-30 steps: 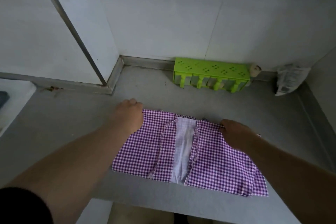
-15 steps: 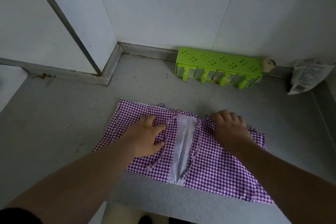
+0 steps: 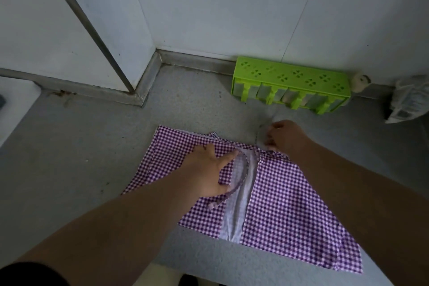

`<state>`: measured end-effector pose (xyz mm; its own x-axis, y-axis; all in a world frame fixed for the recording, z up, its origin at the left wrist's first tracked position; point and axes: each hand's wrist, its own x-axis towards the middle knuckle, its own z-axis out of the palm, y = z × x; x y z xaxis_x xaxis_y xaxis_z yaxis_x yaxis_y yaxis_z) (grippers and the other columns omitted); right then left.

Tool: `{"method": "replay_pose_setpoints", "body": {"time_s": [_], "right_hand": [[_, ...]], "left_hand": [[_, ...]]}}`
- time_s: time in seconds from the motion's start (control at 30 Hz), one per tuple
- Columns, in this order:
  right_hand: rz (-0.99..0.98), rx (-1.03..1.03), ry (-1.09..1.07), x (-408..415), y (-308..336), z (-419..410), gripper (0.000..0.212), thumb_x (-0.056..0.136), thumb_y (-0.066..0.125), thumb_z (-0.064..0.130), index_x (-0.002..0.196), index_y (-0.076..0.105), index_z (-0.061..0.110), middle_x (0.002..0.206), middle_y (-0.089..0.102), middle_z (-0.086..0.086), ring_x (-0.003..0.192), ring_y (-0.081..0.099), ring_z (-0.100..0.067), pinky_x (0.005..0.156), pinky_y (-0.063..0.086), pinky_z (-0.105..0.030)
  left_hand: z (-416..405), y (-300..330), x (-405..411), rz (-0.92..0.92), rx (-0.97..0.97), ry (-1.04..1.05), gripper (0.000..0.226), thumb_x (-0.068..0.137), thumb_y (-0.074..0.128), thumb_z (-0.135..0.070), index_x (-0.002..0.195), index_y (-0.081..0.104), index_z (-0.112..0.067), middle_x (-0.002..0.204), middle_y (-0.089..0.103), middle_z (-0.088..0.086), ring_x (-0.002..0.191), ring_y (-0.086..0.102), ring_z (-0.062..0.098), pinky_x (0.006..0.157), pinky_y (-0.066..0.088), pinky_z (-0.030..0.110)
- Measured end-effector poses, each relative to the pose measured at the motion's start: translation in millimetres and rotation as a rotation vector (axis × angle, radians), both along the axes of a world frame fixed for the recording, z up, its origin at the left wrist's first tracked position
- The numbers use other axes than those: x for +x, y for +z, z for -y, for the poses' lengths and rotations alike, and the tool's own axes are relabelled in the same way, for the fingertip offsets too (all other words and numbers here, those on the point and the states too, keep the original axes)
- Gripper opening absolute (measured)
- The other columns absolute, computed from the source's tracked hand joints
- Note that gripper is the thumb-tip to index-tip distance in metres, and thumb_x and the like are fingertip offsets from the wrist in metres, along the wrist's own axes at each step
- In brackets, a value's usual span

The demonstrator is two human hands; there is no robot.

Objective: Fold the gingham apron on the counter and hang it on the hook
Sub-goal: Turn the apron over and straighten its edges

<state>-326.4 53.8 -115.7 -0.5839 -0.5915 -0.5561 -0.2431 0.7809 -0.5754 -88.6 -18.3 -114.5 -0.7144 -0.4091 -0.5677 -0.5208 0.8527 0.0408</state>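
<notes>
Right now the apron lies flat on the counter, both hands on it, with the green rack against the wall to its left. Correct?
Not quite. In the head view the green rack stands against the wall behind the apron, toward the right, not left. The rest holds: the apron lies on the counter, left hand and right hand on it.

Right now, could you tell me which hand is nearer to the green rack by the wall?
The right hand: it sits at the apron's far edge, just short of the green rack. The left hand lies flat mid-apron, farther back.
</notes>
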Motion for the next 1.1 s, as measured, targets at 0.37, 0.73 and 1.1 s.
{"method": "replay_pose_setpoints", "body": {"time_s": [0.37,0.73,1.1], "right_hand": [[-0.528,-0.213,0.885,54,-14,-21,0.051,0.094,0.064,0.038,0.141,0.046,0.043,0.125,0.052,0.007,0.104,0.063,-0.019,0.082,0.056,-0.037],[0.04,-0.178,0.279,56,4,8,0.02,0.104,0.054,0.023,0.095,0.072,0.021,0.087,0.074,-0.004,0.064,0.065,-0.016,0.059,0.051,-0.029],[-0.416,-0.366,0.019,76,11,-6,0.031,0.096,0.059,0.029,0.126,0.056,0.024,0.117,0.06,0.002,0.104,0.06,-0.016,0.088,0.053,-0.037]], "left_hand": [[-2,-6,5,-0.099,-0.02,0.081,0.086,0.093,0.051,-0.073,0.161,0.011,-0.037,0.149,0.036,0.018,0.133,0.043,0.037,0.103,0.049,0.051],[-6,-38,35,-0.126,-0.015,0.172,0.095,0.094,0.032,-0.081,0.164,-0.016,-0.039,0.175,-0.016,0.004,0.161,-0.012,0.033,0.126,-0.007,0.065],[-1,-50,35,-0.079,0.072,0.199,0.099,0.091,0.028,-0.087,0.159,-0.027,-0.042,0.168,-0.038,0.001,0.156,-0.033,0.03,0.122,-0.017,0.065]]}}
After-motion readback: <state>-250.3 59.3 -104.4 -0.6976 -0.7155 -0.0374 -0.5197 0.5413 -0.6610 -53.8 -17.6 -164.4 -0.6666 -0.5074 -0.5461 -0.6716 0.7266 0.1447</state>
